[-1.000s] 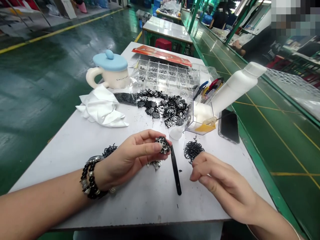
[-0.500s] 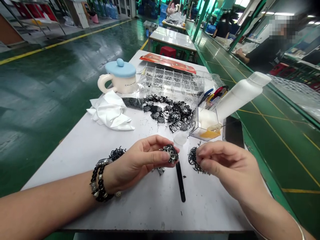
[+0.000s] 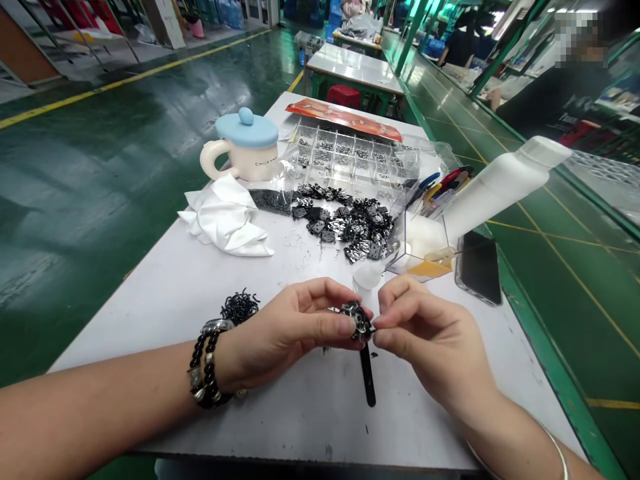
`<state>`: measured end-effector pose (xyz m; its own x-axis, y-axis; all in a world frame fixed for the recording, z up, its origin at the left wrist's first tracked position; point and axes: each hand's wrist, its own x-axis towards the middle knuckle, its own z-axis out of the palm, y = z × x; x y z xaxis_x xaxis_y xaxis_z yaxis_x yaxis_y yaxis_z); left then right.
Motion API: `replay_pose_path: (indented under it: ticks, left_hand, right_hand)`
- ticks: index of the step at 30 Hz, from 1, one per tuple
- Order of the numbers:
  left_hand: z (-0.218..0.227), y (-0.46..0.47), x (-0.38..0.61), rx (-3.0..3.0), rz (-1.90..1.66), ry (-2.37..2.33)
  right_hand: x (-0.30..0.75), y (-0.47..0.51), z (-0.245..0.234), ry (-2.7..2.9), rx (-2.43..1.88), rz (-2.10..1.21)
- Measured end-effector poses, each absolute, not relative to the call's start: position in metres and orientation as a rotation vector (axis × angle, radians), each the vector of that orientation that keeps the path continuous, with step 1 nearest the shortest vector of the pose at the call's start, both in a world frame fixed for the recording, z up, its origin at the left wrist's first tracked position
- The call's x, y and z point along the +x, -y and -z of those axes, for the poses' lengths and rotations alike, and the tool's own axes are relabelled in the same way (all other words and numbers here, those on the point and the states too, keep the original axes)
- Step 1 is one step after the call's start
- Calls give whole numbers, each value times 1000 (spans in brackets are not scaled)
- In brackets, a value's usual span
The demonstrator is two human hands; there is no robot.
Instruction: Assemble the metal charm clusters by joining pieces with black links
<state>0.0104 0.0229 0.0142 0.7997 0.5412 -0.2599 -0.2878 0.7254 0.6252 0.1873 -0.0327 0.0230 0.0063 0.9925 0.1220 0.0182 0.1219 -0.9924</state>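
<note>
"Over the white worktable [image 3: 295,427], what's in hand?"

"A clump of small black-and-silver metal parts [image 3: 357,321]."

"Fingers?"

"Left hand [image 3: 285,333] and right hand [image 3: 430,340] pinch it, fingertips clamped together, just above slim black tweezers [image 3: 368,380]."

At the lower left of the frame, a strand of round black beads [image 3: 203,377] set with silver spacer beads is worn around the left wrist [image 3: 227,357]. A silver metal band [image 3: 217,325] is worn with it, and a small round charm [image 3: 241,393] is seen beside it. At the lower right, a thin silver bangle [image 3: 563,460] is worn on the right forearm [image 3: 505,433].
</note>
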Motion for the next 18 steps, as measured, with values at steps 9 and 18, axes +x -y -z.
replay_pose_path:
  ticks: [9,18]
  left_hand:
    - [-12,-22,12,561,-479,-497]
    - [-14,-23,12,500,-447,-492]
  right_hand:
    - [185,35,-18,1316,-1142,-1068]
    - [187,37,-13,1369,-1165,-946]
